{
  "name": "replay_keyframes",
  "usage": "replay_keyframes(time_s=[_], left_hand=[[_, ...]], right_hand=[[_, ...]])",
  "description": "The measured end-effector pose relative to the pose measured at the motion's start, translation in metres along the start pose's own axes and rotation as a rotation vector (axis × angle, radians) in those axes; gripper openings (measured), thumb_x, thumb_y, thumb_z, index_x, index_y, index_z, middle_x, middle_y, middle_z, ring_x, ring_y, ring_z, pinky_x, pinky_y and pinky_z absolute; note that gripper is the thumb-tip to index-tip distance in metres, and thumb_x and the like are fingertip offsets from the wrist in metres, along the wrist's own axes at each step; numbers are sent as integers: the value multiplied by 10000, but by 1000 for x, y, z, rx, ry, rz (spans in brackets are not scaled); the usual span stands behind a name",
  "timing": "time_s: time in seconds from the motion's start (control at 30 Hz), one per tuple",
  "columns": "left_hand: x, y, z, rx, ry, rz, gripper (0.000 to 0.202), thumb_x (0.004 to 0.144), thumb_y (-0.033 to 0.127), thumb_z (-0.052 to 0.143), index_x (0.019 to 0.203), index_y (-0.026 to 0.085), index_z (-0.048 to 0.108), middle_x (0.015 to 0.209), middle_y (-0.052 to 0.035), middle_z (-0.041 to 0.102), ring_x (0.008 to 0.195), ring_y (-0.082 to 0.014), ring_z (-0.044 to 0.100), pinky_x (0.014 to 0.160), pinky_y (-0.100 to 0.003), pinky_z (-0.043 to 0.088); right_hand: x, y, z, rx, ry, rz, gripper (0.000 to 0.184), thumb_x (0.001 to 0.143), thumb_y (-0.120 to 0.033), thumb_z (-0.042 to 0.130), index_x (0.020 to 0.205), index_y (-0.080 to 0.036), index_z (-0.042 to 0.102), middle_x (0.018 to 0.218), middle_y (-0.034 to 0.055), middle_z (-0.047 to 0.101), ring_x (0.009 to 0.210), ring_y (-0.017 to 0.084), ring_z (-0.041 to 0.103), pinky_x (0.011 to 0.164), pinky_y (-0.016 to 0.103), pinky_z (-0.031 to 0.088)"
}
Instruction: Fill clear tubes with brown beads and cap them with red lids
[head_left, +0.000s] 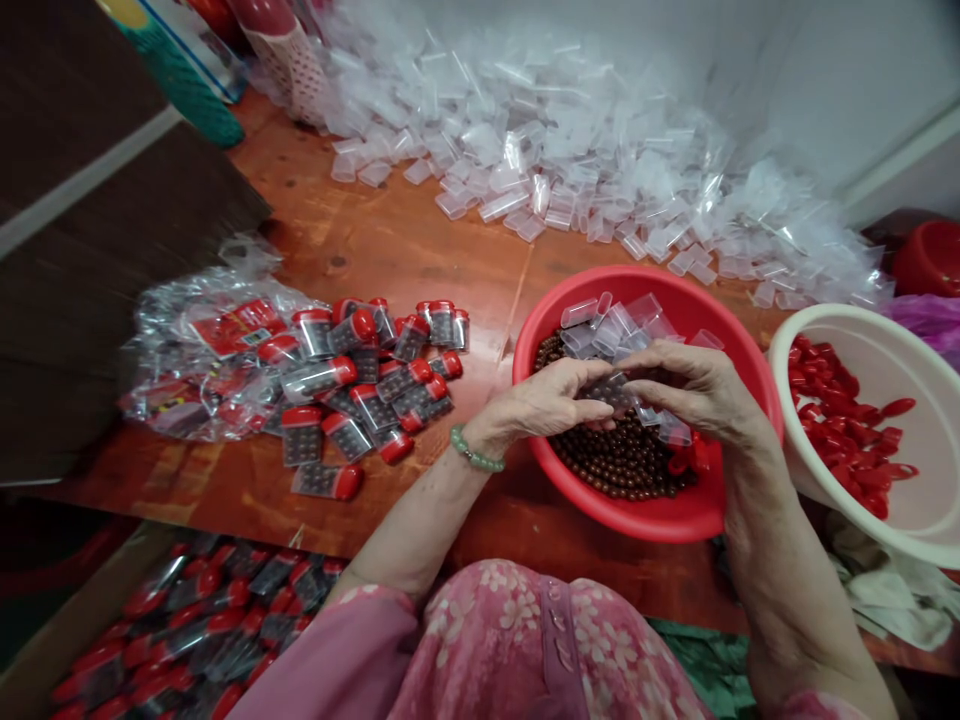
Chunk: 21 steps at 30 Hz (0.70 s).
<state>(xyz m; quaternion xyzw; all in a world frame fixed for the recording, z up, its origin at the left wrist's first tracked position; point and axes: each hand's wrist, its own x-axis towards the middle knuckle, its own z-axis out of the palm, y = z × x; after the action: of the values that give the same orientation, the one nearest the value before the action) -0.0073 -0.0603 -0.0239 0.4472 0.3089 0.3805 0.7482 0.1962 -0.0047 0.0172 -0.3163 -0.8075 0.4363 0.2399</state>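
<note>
Both my hands meet over a red bowl [739,350] that holds brown beads [626,465] and several clear plastic vials [611,325]. My left hand [551,400] and my right hand [686,385] pinch together a small clear vial with dark beads in it [611,390]. Fingers of both hands are curled round it. A green bead bracelet [474,452] circles my left wrist.
A pile of filled vials with red caps [360,385] lies left on the wooden table [390,240], beside plastic wrapping [202,350]. A white bowl [911,340] with red caps [844,415] stands right. Empty clear vials [570,150] heap at the back. A box of filled vials [195,625] sits below left.
</note>
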Motion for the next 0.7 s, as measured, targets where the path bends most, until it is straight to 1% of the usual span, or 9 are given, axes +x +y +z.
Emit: replay_keyframes(time_s=[0.07, 0.13, 0.23, 0.33, 0.4, 0.47, 0.57, 0.63, 0.7], left_hand=[[0, -1, -1, 40, -6, -26, 245, 746, 107, 727, 989, 106, 699, 871, -39, 713, 737, -115, 671, 719, -246, 548], [0, -1, -2, 75, -13, -40, 243, 757, 121, 726, 996, 104, 692, 862, -37, 705, 732, -111, 668, 714, -241, 543], [0, -2, -2, 102, -19, -35, 232, 772, 145, 729, 998, 109, 691, 850, -34, 703, 733, -105, 656, 722, -237, 539], [1, -1, -1, 94, -32, -28, 243, 765, 169, 751, 995, 116, 696, 853, -34, 709, 749, -109, 652, 752, -252, 549], [1, 0, -1, 73, -27, -12, 264, 752, 195, 782, 990, 123, 694, 860, -33, 713, 763, -112, 657, 768, -256, 556], [0, 2, -1, 39, 3, 22, 287, 747, 224, 811, 985, 129, 681, 884, -38, 719, 782, -115, 667, 775, -250, 560], [-7, 7, 1, 0, 66, 105, 299, 771, 262, 823, 979, 134, 650, 921, -49, 728, 828, -125, 690, 797, -247, 567], [-13, 14, 5, 51, 92, 142, 266, 818, 277, 793, 990, 137, 647, 966, -65, 739, 893, -139, 704, 854, -263, 567], [-19, 23, 9, 130, 83, 155, 226, 867, 286, 750, 1012, 139, 658, 1029, -84, 747, 959, -155, 706, 916, -287, 560]], right_hand=[[0, -1, 1, -50, -12, -10, 149, 880, -327, 720, 952, -212, 782, 780, 31, 714, 684, 158, 636, 655, 302, 489], [0, -2, 2, -82, -17, -14, 128, 887, -295, 694, 942, -202, 763, 815, 37, 726, 723, 167, 648, 688, 307, 498], [-1, -1, 4, -109, -23, -17, 125, 888, -275, 668, 948, -194, 743, 862, 44, 737, 764, 172, 656, 716, 303, 503], [-2, 1, 4, -123, 6, -14, 116, 880, -277, 666, 911, -188, 734, 788, 28, 712, 680, 147, 616, 647, 283, 475], [-4, 1, 1, -94, 42, 10, 120, 877, -298, 676, 892, -190, 727, 732, 15, 685, 629, 136, 584, 602, 278, 458], [-7, 0, -4, -36, 80, 52, 153, 874, -350, 697, 892, -201, 727, 724, 12, 676, 617, 137, 577, 579, 280, 455], [-14, -5, -13, 17, 58, 115, 232, 845, -441, 741, 886, -213, 750, 766, 30, 708, 650, 154, 606, 577, 288, 471], [-18, -7, -18, 10, 36, 145, 276, 821, -473, 762, 904, -210, 769, 796, 43, 733, 682, 169, 633, 603, 299, 492], [-21, -5, -22, -6, 59, 178, 307, 837, -485, 737, 961, -207, 775, 803, 43, 742, 685, 172, 641, 619, 307, 501]])
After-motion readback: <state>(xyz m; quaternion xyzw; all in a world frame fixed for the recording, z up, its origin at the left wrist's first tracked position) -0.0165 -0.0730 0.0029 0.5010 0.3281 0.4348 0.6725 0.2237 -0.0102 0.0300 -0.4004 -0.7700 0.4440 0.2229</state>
